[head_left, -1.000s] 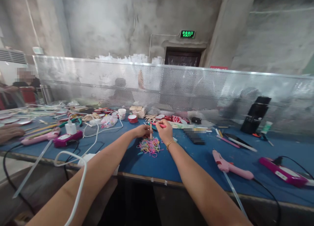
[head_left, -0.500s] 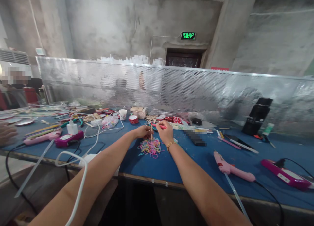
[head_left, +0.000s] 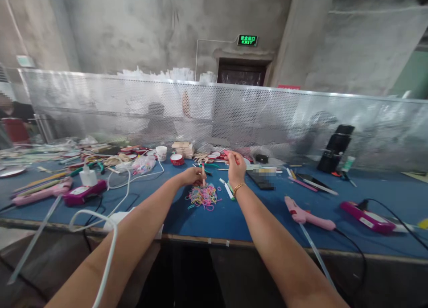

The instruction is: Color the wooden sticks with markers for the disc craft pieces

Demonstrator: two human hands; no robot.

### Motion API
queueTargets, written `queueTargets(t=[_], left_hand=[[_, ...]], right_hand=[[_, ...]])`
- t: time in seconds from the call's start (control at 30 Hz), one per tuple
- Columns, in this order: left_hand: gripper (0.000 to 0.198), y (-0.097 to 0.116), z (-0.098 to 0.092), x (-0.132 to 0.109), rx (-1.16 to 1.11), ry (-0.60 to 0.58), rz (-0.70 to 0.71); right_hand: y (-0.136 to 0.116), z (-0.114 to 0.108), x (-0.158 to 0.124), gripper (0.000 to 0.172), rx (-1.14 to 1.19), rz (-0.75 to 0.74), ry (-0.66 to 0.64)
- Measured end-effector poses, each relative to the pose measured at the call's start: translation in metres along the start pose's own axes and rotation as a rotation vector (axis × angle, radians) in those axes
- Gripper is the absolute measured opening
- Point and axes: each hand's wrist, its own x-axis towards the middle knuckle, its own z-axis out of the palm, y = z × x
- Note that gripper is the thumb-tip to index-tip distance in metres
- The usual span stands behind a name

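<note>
My left hand is closed on a thin wooden stick, which stands roughly upright above the heap of small colourful bands. To its right and slightly higher, my right hand is closed around a red pen-like tool, whose end shows at the fingertips. White and green markers lie on the blue table between the heap and my right wrist. Behind my left hand lie green-handled pliers.
Pink glue guns lie at both sides, beside magenta power strips. A white cable loops over my left forearm. A paper cup, red tins and wooden pieces line the back. A black device sits right of my right hand.
My right hand has moved up and away from the stick with the red tool, uncovering the markers. My left hand still holds the stick. The whole view has shifted slightly.
</note>
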Motion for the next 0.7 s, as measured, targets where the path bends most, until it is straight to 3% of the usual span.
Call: queueTargets(t=[0.13, 0.3, 0.43, 0.6, 0.7], left_hand=[[0.029, 0.0, -0.003, 0.002, 0.023, -0.014, 0.01], [0.031, -0.003, -0.007, 0.006, 0.029, -0.049, 0.019], [0.029, -0.006, -0.009, 0.01, 0.044, -0.052, 0.028], [0.029, -0.008, -0.011, 0.014, 0.076, -0.047, 0.072], [0.034, -0.011, -0.012, 0.015, 0.07, -0.055, 0.103]], right_hand=[[0.008, -0.003, 0.01, 0.036, 0.033, 0.117, -0.007], [0.008, -0.006, 0.025, 0.038, -0.147, 0.286, -0.033], [-0.007, -0.016, 0.031, 0.028, -0.296, 0.33, -0.217], [-0.031, -0.05, 0.03, 0.018, -0.802, 0.163, -0.384], [-0.042, -0.078, 0.028, 0.013, -1.156, 0.203, -0.544]])
